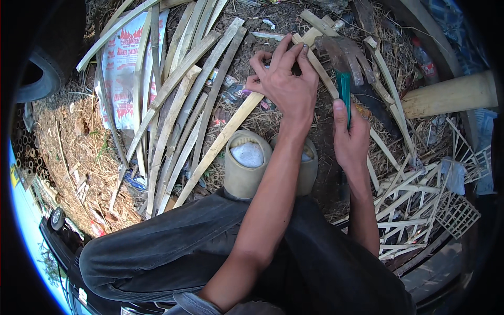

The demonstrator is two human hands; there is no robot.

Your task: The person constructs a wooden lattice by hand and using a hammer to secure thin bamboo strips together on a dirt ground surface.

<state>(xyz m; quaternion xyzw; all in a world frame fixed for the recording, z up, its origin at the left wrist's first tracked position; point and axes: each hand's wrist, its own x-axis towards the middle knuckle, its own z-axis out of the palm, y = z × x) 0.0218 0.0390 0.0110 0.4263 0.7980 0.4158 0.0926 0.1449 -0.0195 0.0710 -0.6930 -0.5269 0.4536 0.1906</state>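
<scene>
My left hand (pixel 286 79) is palm down, its thumb and fingertips bent together over the spot where pale bamboo strips cross. A long bamboo strip (pixel 223 140) runs from beneath this hand toward my knee. Another strip (pixel 321 72) slants from the fingertips toward my right hand. Whether something small is pinched there is hidden. My right hand (pixel 350 134) is closed round the green handle (pixel 343 94) of what looks like a hammer. Its rusty metal head (pixel 332 51) lies just right of the crossed strips, beside other rusty metal pieces.
Many loose bamboo strips (pixel 176 121) fan out at left, partly over a printed white sack (pixel 126 68). At right are a thick bamboo pole (pixel 449 95), a plastic bottle (pixel 425 65) and a woven strip lattice (pixel 458 214). My beige shoes (pixel 239 181) stand between.
</scene>
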